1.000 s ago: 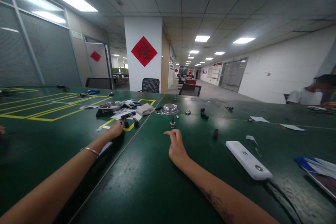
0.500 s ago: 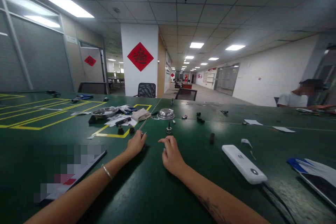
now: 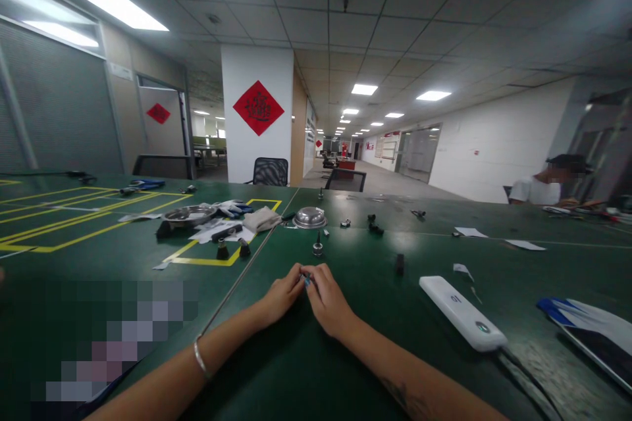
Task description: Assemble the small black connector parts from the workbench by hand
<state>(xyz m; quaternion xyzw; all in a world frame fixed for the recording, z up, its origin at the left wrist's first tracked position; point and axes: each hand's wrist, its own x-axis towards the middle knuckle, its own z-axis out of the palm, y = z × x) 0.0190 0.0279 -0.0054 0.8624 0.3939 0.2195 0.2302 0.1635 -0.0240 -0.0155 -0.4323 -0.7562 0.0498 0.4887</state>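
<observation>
My left hand [image 3: 279,296] and my right hand [image 3: 326,299] meet fingertip to fingertip on the green table [image 3: 296,355]. Both are closed in a pinch round a tiny bluish part [image 3: 307,280] held between them; it is too small to name. Just beyond the fingertips stands a small metal fitting [image 3: 316,248], and behind it a round metal dish [image 3: 309,216].
Two small black cones [image 3: 231,250] stand by yellow floor-tape lines, with a metal tray [image 3: 190,214], gloves and papers behind. A white device [image 3: 461,311] with a cable lies at the right, a booklet [image 3: 587,325] beyond it. Another person [image 3: 548,184] sits at far right.
My left hand has come in from the black cones on the left to meet my right hand, which has drawn back slightly. The fingertips now pinch a small part together.
</observation>
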